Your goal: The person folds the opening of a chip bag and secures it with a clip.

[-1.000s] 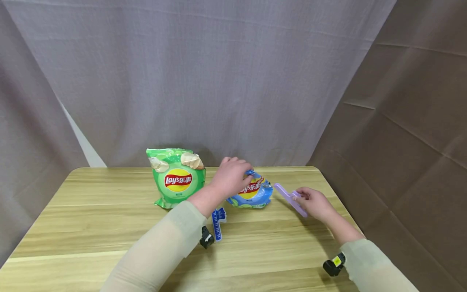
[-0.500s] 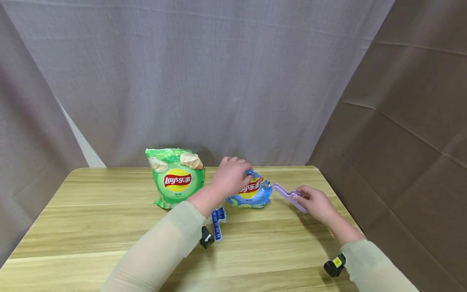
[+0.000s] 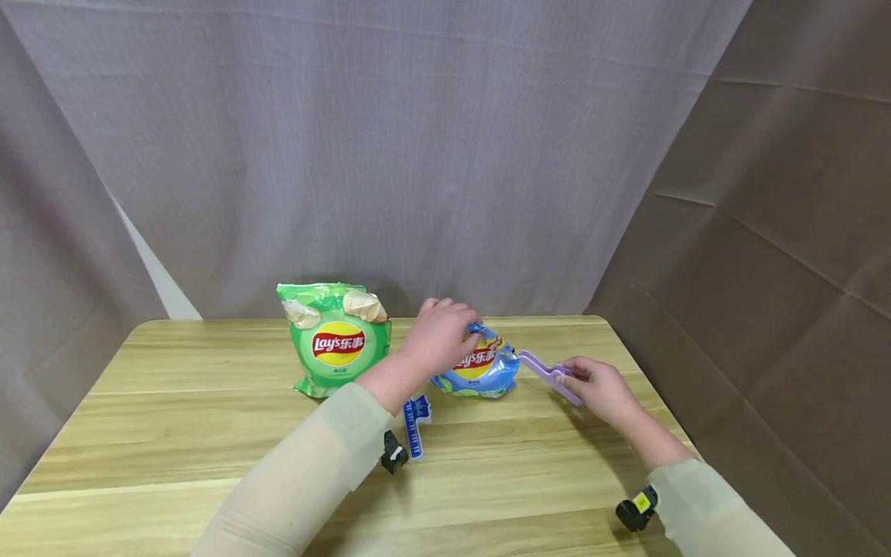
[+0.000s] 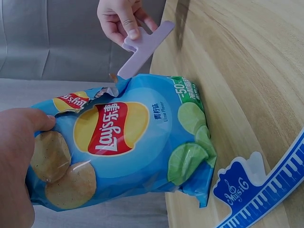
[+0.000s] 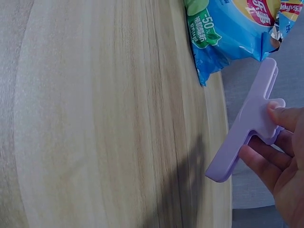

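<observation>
My left hand (image 3: 442, 336) grips the top left part of a blue Lay's lime chip bag (image 3: 480, 379). A torn edge (image 4: 102, 95) with silvery lining shows along the bag's top in the left wrist view. To the right, my right hand (image 3: 604, 391) pinches a light purple bag clip (image 5: 247, 114) by its handle tabs, thumb on one side and fingers on the other. The clip's far end lies close to the bag's torn corner; whether they touch I cannot tell. The clip is held above the table, and its shadow falls on the wood.
A green Lay's chip bag (image 3: 341, 348) stands upright to the left. On the wooden table (image 3: 174, 433), under my left forearm, lies a blue-and-white clip (image 4: 256, 185) with piano keys and "Music" printed on it. Grey curtain (image 3: 445, 155) hangs behind, brown cloth (image 3: 780, 255) on the right.
The purple clip has shifted slightly left and turned a little, bringing its end closer to the blue bag's torn corner. My left hand and the bag have stayed nearly still.
</observation>
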